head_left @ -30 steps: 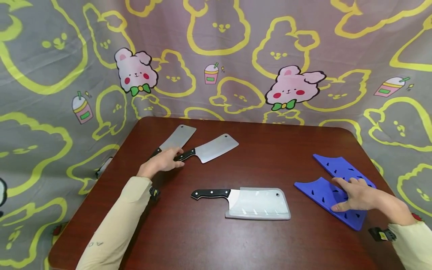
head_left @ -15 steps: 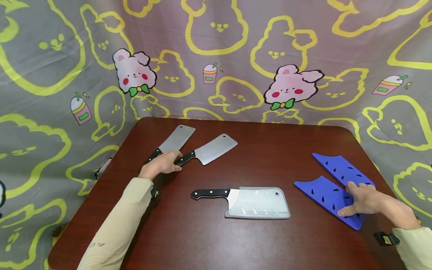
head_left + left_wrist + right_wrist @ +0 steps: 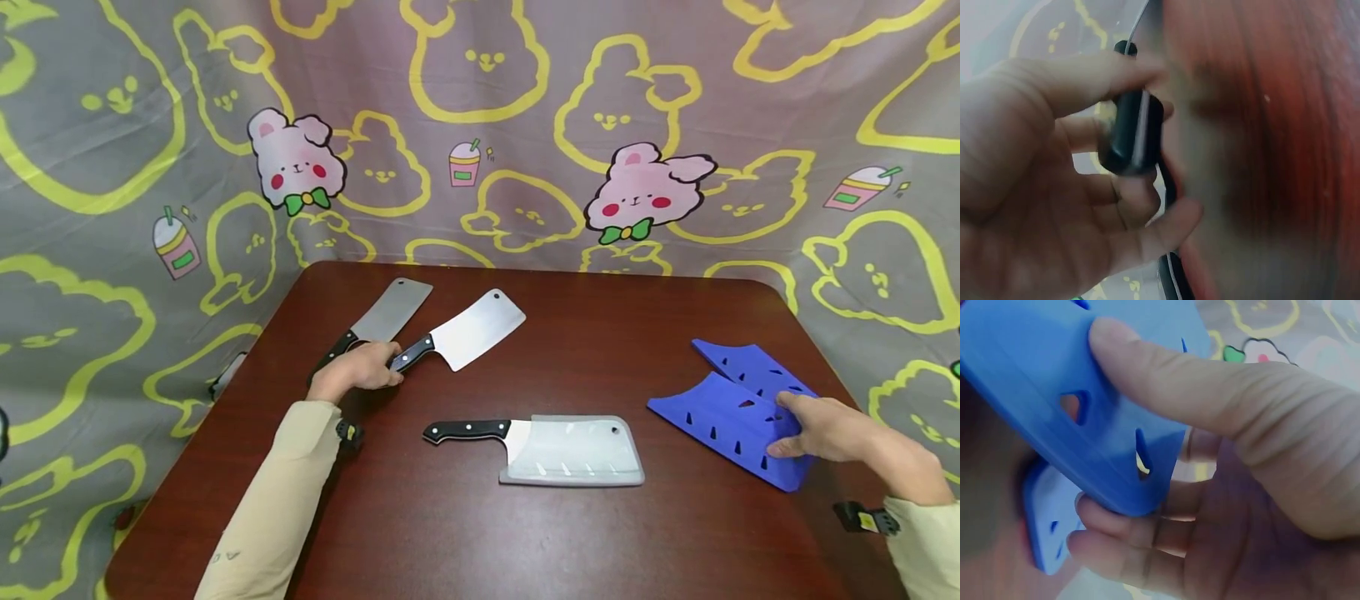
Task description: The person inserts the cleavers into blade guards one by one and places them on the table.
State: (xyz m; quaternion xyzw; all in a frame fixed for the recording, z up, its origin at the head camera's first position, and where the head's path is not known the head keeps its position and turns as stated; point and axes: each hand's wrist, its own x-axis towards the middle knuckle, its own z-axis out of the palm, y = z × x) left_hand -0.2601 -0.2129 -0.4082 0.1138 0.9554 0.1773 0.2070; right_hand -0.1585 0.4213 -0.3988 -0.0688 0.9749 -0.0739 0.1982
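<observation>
Head view: the left hand (image 3: 358,367) has its thumb and fingers round the black handle (image 3: 1134,134) of a cleaver (image 3: 480,327), whose blade slants away over the far left half of the table (image 3: 420,533), to the right of a second cleaver (image 3: 393,310). The right hand (image 3: 832,429) pinches a blue sheath (image 3: 727,417) near one end at the table's right side, thumb on its upper face and fingers beneath; it looks tilted and partly overlaps the other sheath (image 3: 757,364) in this view. The cleaver should be stiff and weighty, most of that weight in the wide blade, so a thumb-and-finger hold so near the butt may let it dip; a full grip on the riveted handle, clear of the edge, would serve better. The sheath seems light, thin plastic, firm with a little flex, and perhaps slick; its slots could give fingertips some purchase, and the plain border suits a pinch. A third cleaver (image 3: 522,442) lies nearer the person, blade in a clear cover (image 3: 592,450), handle to the left. The tabletop is smooth red-brown wood grain with a soft sheen and rounded corners. Behind it hangs a grey-pink drape (image 3: 525,92) of yellow outlined animals, bunnies and cups.
</observation>
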